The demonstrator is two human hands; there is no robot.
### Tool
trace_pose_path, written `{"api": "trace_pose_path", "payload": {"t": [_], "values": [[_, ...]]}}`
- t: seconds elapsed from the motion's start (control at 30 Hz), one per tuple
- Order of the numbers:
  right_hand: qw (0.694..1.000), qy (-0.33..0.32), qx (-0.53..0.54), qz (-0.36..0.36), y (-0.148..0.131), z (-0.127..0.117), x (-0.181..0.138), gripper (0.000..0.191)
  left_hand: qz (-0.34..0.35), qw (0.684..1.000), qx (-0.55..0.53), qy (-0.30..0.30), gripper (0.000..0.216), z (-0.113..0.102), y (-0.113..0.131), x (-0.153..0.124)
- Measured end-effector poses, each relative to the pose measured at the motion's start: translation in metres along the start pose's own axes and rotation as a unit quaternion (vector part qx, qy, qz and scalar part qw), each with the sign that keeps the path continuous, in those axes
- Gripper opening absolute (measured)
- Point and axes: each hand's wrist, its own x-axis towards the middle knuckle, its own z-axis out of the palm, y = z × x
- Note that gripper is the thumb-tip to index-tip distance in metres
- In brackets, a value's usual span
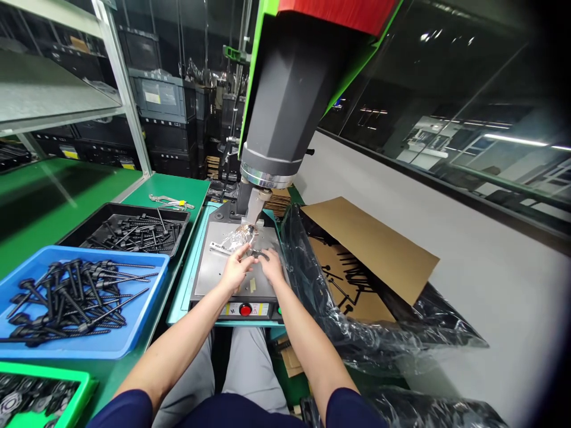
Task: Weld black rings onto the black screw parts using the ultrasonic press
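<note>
My left hand (236, 271) and my right hand (272, 266) are close together over the metal work plate (212, 276) of a bench press machine. Between their fingertips is a small dark plastic part (259, 254), partly hidden by the fingers. The left thumb and forefinger pinch its left end, while the right fingers curl around its right end. Just beyond sits a shiny fixture wrapped in clear film (239, 236), directly under the machine's metal horn (256, 207). A light metal bar (219, 248) lies left of the fixture.
Left stand a blue tray (151, 261) and a black tray (181, 238) of long black threaded parts, and a green bin (82, 386). Pliers (169, 202) lie behind. A red button (245, 310) fronts the machine. Right is a plastic-lined box with a cardboard sheet (379, 249).
</note>
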Motion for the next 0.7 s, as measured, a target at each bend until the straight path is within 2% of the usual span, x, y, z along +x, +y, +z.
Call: {"api": "trace_pose_path", "payload": {"t": [0.13, 0.23, 0.4, 0.7], "values": [[0.991, -0.062, -0.119, -0.030, 0.010, -0.001, -0.028, 0.036, -0.003, 1.000, -0.007, -0.011, 0.058, -0.003, -0.004, -0.003], [0.978, -0.085, -0.181, -0.053, 0.018, -0.003, -0.045, 0.040, -0.006, 1.000, -0.006, -0.015, 0.052, -0.004, -0.005, -0.006], [0.972, -0.087, -0.204, -0.076, 0.028, -0.009, -0.061, 0.038, -0.005, 1.000, 0.000, -0.020, 0.049, -0.003, -0.007, -0.010], [0.974, -0.063, -0.180, -0.124, 0.032, -0.014, -0.065, 0.030, -0.019, 0.999, 0.006, -0.030, 0.048, -0.002, -0.011, -0.010]]}}
